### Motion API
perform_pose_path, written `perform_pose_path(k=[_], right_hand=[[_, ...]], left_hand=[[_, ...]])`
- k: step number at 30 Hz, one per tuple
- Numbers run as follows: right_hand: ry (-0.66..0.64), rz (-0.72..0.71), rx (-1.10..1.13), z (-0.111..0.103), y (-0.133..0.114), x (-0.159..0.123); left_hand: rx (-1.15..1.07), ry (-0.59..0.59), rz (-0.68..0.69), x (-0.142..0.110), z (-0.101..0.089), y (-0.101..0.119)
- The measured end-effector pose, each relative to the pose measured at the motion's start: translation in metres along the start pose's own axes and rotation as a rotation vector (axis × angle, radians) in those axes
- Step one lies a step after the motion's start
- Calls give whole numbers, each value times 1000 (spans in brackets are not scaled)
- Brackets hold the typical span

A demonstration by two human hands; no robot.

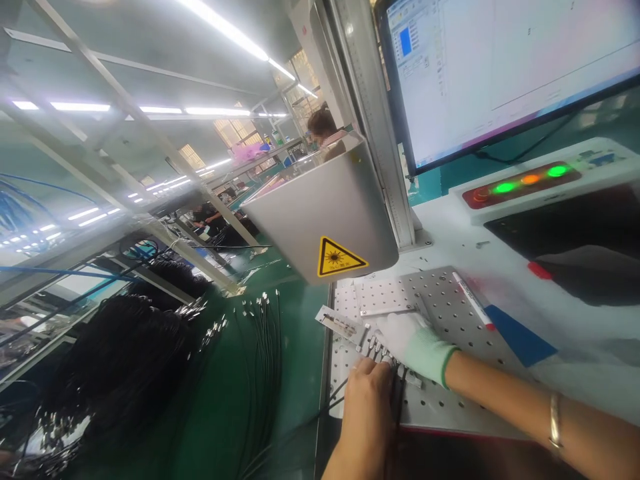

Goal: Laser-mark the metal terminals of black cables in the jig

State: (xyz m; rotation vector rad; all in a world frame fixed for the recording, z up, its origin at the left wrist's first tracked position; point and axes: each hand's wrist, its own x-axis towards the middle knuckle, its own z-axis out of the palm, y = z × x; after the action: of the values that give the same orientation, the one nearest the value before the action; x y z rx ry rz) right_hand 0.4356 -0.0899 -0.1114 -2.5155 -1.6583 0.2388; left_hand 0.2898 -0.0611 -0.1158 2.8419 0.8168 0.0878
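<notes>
My left hand [369, 393] is bare. Its fingers are curled around black cables, and dark strands run out below and to the left of it. Several silver cable connectors [376, 345] lie side by side just above its fingertips, over the perforated metal plate [440, 300]. My right hand [413, 343], in a white and mint-green glove, reaches in from the right and touches the connectors; its fingers are washed out and partly hidden. A small metal fixture [343, 325] sits at the plate's left edge, beside the hands.
A laser head [325, 207] with a yellow warning triangle overhangs the plate. A marker pen [473, 300] and a blue sheet [520, 335] lie to the right. Loose cables [263, 333] and a black cable heap [125, 347] cover the left. A monitor [500, 67] stands behind; a person [323, 127] sits beyond.
</notes>
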Motion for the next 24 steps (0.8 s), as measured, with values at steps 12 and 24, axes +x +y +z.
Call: perform_pose_path(k=[12,24], right_hand=[[-95,-37,30,-6,4,-3],[-183,-187,155,-17,36,8]], left_hand=[[307,-193,347,-4,-11,-3],[279,-170,322,-1,-15,2]])
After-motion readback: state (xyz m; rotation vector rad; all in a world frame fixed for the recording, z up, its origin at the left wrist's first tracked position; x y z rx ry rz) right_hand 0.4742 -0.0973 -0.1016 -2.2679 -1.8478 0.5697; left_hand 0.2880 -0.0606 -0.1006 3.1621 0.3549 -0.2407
